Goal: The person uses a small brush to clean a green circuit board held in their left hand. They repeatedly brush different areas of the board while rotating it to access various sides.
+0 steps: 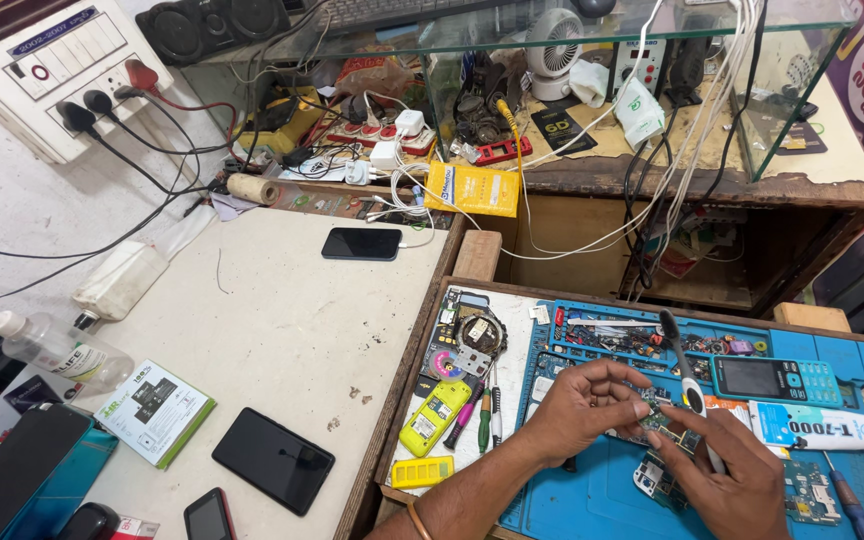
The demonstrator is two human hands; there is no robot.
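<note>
— Circuit board [658, 413]: where is it?
— Lower right of the frame, over the blue mat [592, 500], pinched by the left hand [577, 408].
— And the right hand [727, 478]?
— It grips a toothbrush [684, 372], touching the board.

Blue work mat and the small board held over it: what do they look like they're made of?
The blue work mat looks like matte silicone or rubber, with moulded tray compartments along its top edge. The small green circuit board, pinched between left hand and right hand, looks like rigid laminate carrying tiny metallic parts; its finish is too small to judge.
</note>
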